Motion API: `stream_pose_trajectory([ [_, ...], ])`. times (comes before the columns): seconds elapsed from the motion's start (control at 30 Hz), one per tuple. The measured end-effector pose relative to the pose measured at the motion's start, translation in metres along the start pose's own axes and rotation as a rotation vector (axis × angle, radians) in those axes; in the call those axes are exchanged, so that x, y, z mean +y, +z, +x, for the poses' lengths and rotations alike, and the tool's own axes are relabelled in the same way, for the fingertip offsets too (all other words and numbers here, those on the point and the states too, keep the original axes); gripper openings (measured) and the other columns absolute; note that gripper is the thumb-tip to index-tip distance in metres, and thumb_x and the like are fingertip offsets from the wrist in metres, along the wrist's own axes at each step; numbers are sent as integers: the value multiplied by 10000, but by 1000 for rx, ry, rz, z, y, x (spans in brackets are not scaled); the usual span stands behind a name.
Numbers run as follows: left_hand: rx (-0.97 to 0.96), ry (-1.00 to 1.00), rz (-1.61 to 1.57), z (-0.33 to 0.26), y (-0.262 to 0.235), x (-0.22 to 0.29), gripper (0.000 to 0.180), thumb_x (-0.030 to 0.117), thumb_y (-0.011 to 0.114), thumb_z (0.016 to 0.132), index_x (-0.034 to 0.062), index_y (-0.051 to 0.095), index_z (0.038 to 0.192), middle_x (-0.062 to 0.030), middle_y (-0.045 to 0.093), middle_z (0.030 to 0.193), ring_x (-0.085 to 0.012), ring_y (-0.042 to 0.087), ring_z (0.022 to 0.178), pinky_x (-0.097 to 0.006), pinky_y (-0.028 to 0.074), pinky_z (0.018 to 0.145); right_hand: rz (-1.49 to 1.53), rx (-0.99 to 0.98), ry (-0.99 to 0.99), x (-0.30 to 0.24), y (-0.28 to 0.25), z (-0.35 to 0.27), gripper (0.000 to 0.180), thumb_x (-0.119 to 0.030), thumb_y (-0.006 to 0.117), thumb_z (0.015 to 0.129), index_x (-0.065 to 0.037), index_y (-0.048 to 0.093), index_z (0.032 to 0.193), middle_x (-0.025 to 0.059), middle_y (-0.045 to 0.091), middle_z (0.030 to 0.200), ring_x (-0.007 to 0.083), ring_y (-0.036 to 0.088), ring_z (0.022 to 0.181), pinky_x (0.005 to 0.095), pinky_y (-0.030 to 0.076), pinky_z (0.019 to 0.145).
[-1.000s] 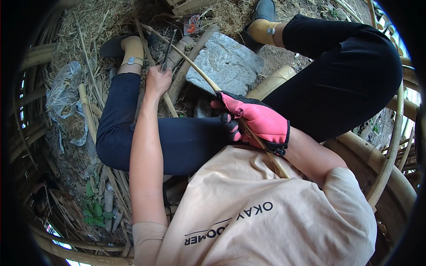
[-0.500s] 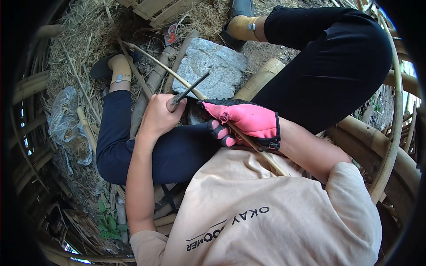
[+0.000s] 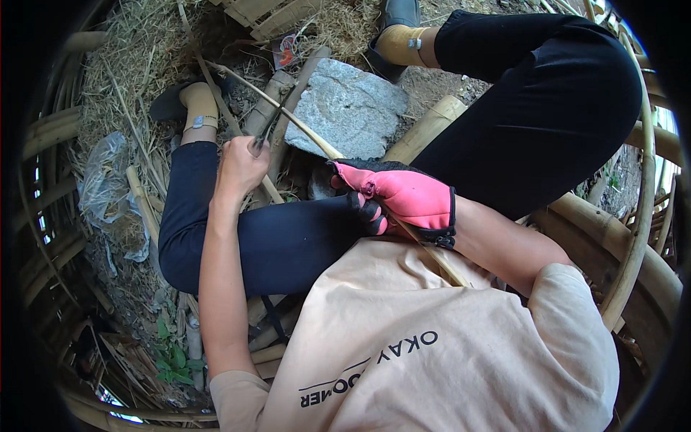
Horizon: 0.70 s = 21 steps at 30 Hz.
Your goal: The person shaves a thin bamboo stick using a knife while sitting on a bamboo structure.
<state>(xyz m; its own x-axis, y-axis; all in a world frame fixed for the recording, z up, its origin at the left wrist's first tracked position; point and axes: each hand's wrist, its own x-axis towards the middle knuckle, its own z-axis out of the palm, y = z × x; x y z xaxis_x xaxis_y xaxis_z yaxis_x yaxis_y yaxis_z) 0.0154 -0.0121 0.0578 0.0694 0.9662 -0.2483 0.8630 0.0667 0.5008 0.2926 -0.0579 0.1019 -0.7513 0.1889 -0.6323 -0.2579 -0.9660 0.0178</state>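
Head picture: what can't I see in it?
- Head view: the handle of the knife, hidden in the left hand.
- Head view: part of the stick, covered by the gloved right hand.
- Head view: the rest of the shirt, cut off by the lower edge.

open gap between bare left hand (image 3: 241,168) and pink-and-black gloved right hand (image 3: 403,196), dark-blue trouser leg (image 3: 295,243) bounding it from below, thin pale bamboo strip (image 3: 311,135) slanting across its far side, rough grey stone slab (image 3: 353,104) beyond the strip
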Motion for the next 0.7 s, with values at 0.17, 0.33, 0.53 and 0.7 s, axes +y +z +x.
stream_pose_trajectory([
  [0.17, -8, 89, -91, -11, 10, 8, 360, 202, 620, 879, -42, 489, 648, -147, 407, 523, -210, 384, 475, -381, 370, 505, -44, 45, -24, -1, 6, -1, 334, -362, 627, 949, -76, 548, 1101, -50, 560, 614, 51, 507, 451, 188, 401, 423],
  [0.33, -169, 252, -221, -22, 10, 48, 172, 64, 603, 796, -43, 540, 677, -211, 484, 571, -359, 501, 494, -398, 413, 519, -159, 54, -30, -4, -3, -3, 343, -397, 594, 963, -84, 546, 1097, 6, 609, 747, 82, 574, 546, 219, 445, 469],
  [0.53, -165, 206, -155, -14, 10, 30, 220, 98, 616, 786, -43, 528, 641, -221, 490, 574, -393, 497, 510, -410, 415, 520, -235, 140, -20, -8, 13, -12, 397, -465, 610, 936, -107, 550, 1096, 23, 608, 878, 122, 612, 726, 252, 505, 590],
  [0.7, -110, 116, -134, -11, 11, 14, 328, 153, 622, 869, -44, 500, 636, -170, 418, 522, -268, 385, 448, -393, 351, 483, -219, 128, -42, -6, 12, -9, 409, -459, 618, 932, -104, 541, 1119, 2, 618, 842, 97, 600, 692, 230, 501, 580],
])
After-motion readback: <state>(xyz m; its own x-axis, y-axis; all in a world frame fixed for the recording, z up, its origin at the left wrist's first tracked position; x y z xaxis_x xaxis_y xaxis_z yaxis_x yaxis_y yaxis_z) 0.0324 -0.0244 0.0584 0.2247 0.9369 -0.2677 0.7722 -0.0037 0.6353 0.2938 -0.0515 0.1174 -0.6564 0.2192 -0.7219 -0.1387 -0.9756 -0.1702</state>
